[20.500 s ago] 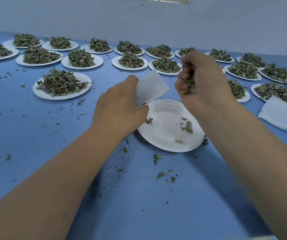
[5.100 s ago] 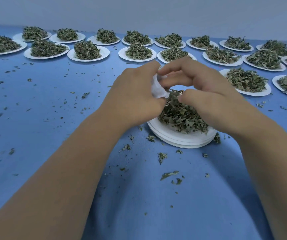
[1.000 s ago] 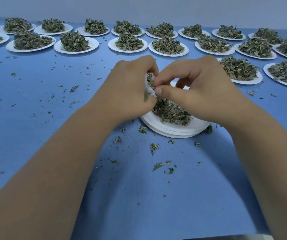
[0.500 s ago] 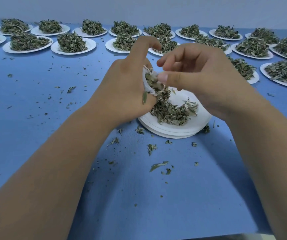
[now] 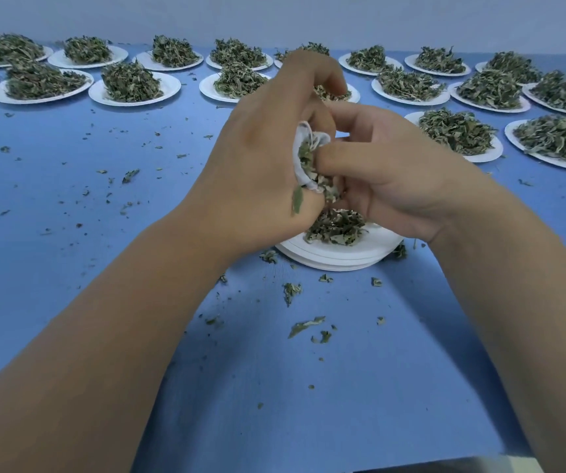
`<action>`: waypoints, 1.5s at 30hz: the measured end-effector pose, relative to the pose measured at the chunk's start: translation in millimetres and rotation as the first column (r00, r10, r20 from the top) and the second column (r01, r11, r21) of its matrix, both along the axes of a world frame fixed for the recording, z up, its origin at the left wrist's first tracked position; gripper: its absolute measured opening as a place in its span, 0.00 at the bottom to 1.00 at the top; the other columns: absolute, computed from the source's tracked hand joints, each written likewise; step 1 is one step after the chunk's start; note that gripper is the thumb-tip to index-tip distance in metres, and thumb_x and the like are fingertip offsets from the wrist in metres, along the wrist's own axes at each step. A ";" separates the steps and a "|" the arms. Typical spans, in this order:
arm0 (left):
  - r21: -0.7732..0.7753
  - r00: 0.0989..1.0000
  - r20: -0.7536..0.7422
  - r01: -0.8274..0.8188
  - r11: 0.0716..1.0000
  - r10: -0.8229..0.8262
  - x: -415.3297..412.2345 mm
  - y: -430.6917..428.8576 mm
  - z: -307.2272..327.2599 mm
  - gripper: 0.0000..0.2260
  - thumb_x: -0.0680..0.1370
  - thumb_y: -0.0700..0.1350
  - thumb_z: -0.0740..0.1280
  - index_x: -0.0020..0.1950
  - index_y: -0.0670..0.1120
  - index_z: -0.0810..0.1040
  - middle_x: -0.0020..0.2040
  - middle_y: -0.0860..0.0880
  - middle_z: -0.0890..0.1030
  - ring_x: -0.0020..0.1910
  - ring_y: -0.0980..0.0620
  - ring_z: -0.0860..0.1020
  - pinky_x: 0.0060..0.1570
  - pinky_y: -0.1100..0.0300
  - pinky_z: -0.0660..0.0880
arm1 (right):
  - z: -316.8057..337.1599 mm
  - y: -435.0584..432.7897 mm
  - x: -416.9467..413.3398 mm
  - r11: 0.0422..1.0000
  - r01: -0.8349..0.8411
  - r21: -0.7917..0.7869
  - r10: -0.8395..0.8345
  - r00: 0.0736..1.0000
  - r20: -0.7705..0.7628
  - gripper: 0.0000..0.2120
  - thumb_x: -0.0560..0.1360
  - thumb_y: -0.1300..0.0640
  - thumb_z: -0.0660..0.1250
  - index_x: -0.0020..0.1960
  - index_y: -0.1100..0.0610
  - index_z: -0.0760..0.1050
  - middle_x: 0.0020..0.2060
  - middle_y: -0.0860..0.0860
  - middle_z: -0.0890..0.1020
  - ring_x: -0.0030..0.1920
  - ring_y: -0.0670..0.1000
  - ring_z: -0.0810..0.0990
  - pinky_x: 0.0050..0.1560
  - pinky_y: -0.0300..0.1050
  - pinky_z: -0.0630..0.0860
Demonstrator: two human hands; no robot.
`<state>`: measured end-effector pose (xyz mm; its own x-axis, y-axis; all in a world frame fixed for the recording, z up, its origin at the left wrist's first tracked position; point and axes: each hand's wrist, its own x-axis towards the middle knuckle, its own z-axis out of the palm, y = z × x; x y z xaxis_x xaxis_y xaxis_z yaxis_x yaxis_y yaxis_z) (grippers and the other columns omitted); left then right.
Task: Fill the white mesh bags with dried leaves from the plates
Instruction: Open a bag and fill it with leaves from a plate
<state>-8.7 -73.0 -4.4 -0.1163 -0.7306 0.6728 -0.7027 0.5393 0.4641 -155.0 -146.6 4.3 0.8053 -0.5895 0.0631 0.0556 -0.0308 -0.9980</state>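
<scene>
My left hand [image 5: 257,165] is closed around a small white mesh bag [image 5: 303,155], its mouth turned toward my right hand. Dried green leaves stick out of the bag's mouth. My right hand [image 5: 387,175] presses a pinch of dried leaves [image 5: 322,180] against that mouth with thumb and fingers. Both hands hover over a stack of white paper plates [image 5: 339,256] at the table's centre. A small heap of leaves [image 5: 336,227] lies on the top plate, partly hidden under my hands.
Two rows of white plates heaped with dried leaves [image 5: 131,85] run across the back of the blue table [image 5: 70,206], with more plates at the right [image 5: 459,134]. Leaf crumbs [image 5: 305,326] are scattered around the stack and to the left.
My right hand has come down from its raised position and closed in on the bag's mouth with leaves. The heap on the top plate has shrunk.
</scene>
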 end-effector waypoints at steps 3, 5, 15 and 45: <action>0.065 0.999 0.049 0.008 0.998 -0.011 3.6 -4.9 4.7 0.29 0.66 0.38 0.65 0.68 0.42 0.69 0.59 0.51 0.74 0.59 0.49 0.75 0.56 0.54 0.74 | 2.1 -3.2 -2.6 0.997 0.075 -0.001 -0.075 0.997 0.007 0.12 0.69 0.67 0.66 0.49 0.54 0.80 0.35 0.50 0.83 0.31 0.49 0.78 0.33 0.39 0.77; 0.234 0.997 -0.049 -0.045 0.971 0.059 6.9 -16.4 15.2 0.27 0.66 0.45 0.66 0.66 0.45 0.71 0.61 0.54 0.73 0.62 0.55 0.73 0.66 0.58 0.70 | 2.3 -8.6 -6.2 0.990 0.137 -0.033 -0.138 0.990 -0.030 0.15 0.70 0.66 0.69 0.55 0.56 0.81 0.40 0.53 0.83 0.34 0.53 0.80 0.39 0.45 0.80; 0.015 0.947 -0.228 -0.228 0.974 0.225 8.0 -4.3 4.2 0.05 0.78 0.44 0.69 0.48 0.42 0.77 0.39 0.46 0.78 0.37 0.51 0.74 0.36 0.65 0.71 | 1.2 -6.9 -1.0 0.905 0.391 -0.167 -0.389 0.920 0.044 0.08 0.75 0.65 0.73 0.51 0.54 0.82 0.36 0.48 0.83 0.33 0.48 0.77 0.38 0.44 0.76; 0.108 0.865 -0.396 -0.288 0.952 0.307 16.7 -15.6 -2.1 0.02 0.74 0.42 0.70 0.46 0.49 0.79 0.40 0.50 0.81 0.36 0.45 0.82 0.42 0.49 0.82 | 2.4 -0.1 -5.4 0.355 0.374 -0.857 -0.582 0.806 0.110 0.14 0.74 0.56 0.69 0.59 0.48 0.77 0.55 0.38 0.78 0.47 0.42 0.78 0.46 0.31 0.69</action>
